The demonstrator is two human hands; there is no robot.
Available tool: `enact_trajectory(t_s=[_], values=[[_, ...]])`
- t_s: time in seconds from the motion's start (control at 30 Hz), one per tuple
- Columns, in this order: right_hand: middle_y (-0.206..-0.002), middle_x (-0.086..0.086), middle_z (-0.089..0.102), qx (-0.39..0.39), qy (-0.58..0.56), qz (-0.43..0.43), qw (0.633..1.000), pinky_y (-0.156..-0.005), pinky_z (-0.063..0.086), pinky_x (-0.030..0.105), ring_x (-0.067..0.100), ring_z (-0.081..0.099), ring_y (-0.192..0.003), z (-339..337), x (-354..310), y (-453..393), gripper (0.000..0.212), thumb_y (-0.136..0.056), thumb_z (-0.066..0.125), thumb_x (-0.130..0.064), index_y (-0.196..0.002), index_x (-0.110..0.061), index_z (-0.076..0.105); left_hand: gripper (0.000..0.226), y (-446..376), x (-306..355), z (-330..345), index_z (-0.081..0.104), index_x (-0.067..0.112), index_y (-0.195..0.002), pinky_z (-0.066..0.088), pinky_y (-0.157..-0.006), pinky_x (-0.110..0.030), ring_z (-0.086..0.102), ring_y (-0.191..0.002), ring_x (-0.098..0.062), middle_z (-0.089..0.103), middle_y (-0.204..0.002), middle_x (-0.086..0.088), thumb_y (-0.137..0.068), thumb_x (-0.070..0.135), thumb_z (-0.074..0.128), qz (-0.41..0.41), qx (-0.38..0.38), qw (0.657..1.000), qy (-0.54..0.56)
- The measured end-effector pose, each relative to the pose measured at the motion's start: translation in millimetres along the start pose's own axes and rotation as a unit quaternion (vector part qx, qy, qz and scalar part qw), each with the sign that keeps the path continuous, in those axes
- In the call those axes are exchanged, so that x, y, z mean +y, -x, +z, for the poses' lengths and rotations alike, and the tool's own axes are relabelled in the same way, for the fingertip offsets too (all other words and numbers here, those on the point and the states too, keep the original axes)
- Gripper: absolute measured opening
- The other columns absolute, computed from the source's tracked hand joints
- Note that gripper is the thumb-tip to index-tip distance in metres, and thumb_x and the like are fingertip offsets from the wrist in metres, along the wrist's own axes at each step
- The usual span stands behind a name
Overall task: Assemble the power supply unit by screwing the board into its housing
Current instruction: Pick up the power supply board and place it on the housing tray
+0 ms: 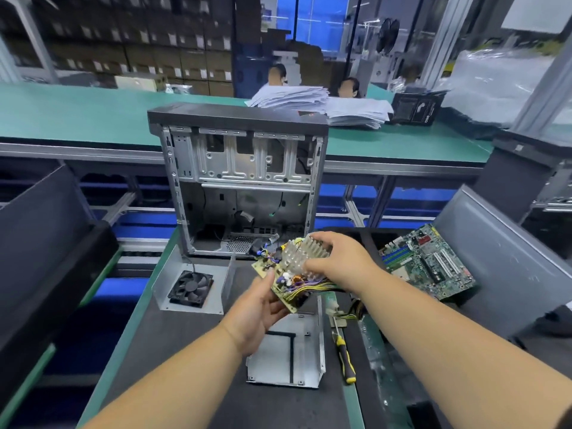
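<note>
We hold the yellow-green power supply circuit board [286, 281] tilted in the air above the dark work mat [192, 351]; our left hand [258, 311] cups its lower edge, thumb pressed along the near side; our right hand [337, 263] curls over the finned aluminium heat sink [301, 257] on top. Directly below lies the open grey sheet-metal housing tray [286, 357], with a yellow-and-black-handled screwdriver [345, 357] just beside it on the right; to the left sits a metal cover with a black fan [190, 287]; beyond stand an open grey computer case [238, 178] and a green motherboard [428, 261].
</note>
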State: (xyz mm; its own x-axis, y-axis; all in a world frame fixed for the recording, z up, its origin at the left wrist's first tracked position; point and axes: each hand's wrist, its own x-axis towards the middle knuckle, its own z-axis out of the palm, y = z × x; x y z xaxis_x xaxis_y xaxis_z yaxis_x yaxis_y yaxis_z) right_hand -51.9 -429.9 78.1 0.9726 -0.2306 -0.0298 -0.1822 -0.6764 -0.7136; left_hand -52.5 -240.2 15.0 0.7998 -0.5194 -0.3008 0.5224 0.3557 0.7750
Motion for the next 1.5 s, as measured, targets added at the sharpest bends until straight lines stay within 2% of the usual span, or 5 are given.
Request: enact_trajectory(t_s=[0.63, 0.8, 1.07, 1.3, 1.5], values=[[-0.122, -0.017, 0.055, -0.081, -0.147, -0.017, 0.986, -0.083, 0.039, 0.019, -0.005, 0.052, -0.108, -23, 28, 32, 0.059, -0.091, 0.054, -0.059, -0.143, -0.036, 0.042, 0.027, 0, 7, 13, 0.064, 0.012, -0.098, 0.056, -0.055, -0.026, 0.066, -0.077, -0.019, 0.072, -0.088, -0.007, -0.102, 0.025, 0.041, 0.04, 0.173, 0.982, 0.071], [-0.099, -0.008, 0.064, -0.086, -0.088, 0.026, 0.992, -0.077, 0.047, 0.019, 0.005, 0.061, -0.086, -13, 55, 40, 0.036, -0.079, 0.08, -0.037, -0.108, -0.031, 0.059, 0.027, -5, 18, 14, 0.061, 0.012, -0.096, 0.048, -0.065, -0.027, 0.06, -0.077, -0.017, 0.067, -0.092, -0.007, -0.103, 0.024, 0.038, 0.054, 0.189, 0.978, 0.063], [-0.078, -0.005, 0.074, -0.077, -0.121, 0.007, 0.99, -0.073, 0.055, 0.042, 0.037, 0.056, -0.068, -31, 61, 38, 0.013, -0.097, 0.05, -0.022, -0.084, -0.023, 0.053, 0.024, -5, 29, 3, 0.06, 0.012, -0.1, 0.05, -0.056, -0.028, 0.062, -0.073, -0.018, 0.068, -0.09, -0.009, -0.102, 0.026, 0.041, 0.028, 0.206, 0.978, -0.013], [-0.067, -0.008, 0.053, -0.098, -0.062, -0.026, 0.993, -0.058, 0.043, 0.029, 0.01, 0.05, -0.059, -56, 37, 39, 0.046, -0.067, 0.07, -0.069, -0.088, -0.029, 0.06, 0.026, -4, 29, -1, 0.062, 0.012, -0.104, 0.047, -0.042, -0.019, 0.066, -0.053, -0.015, 0.069, -0.085, -0.009, -0.102, 0.023, 0.039, 0.005, 0.181, 0.983, -0.035], [-0.082, -0.002, 0.06, -0.144, -0.015, -0.011, 0.989, -0.062, 0.047, 0.018, 0.002, 0.054, -0.061, -29, 22, 44, 0.013, -0.086, 0.062, -0.02, -0.099, -0.023, 0.062, 0.028, -11, 28, -6, 0.063, 0.014, -0.096, 0.047, -0.048, -0.024, 0.06, -0.069, -0.019, 0.067, -0.083, -0.009, -0.101, 0.023, 0.038, 0.019, 0.199, 0.98, 0.022]])
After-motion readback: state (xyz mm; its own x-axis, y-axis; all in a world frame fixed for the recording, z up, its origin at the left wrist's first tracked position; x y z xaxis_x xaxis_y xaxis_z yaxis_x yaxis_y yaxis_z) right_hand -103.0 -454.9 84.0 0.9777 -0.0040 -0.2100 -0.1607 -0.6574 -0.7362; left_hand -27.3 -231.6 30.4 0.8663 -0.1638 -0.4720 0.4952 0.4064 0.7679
